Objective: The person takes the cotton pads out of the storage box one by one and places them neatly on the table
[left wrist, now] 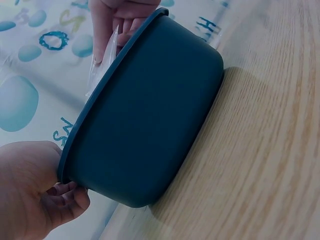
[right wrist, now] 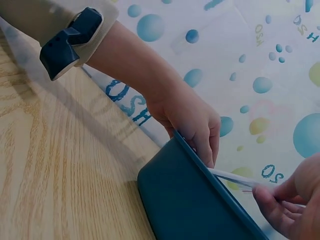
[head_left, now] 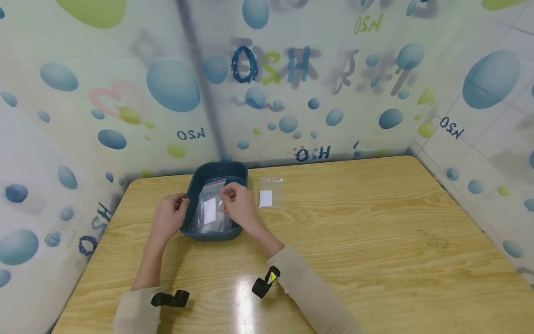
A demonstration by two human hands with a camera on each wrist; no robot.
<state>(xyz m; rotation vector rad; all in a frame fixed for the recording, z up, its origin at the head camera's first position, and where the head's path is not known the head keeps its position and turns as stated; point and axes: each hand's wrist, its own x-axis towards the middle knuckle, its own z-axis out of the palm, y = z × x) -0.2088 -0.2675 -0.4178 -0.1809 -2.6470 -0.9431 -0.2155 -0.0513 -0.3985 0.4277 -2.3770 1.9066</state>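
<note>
A dark blue plastic basin (head_left: 214, 236) stands near the back of the table, with several clear zip bags inside. On top lies one bag with a white card (head_left: 210, 211). My left hand (head_left: 168, 217) grips the basin's left rim, its fingers curled beneath the rim in the left wrist view. Reaching over the basin from the right, my right hand (head_left: 239, 204) pinches the edge of a clear plastic bag (right wrist: 232, 177) between thumb and fingers. In the left wrist view, part of that bag (left wrist: 106, 62) rises above the rim, while the basin wall hides the rest.
Just right of the basin, another clear zip bag (head_left: 277, 191) with a white card lies flat on the wooden table (head_left: 354, 241). A patterned curtain (head_left: 288, 106) hangs along the table's back edge. Both sleeves carry black wrist cameras.
</note>
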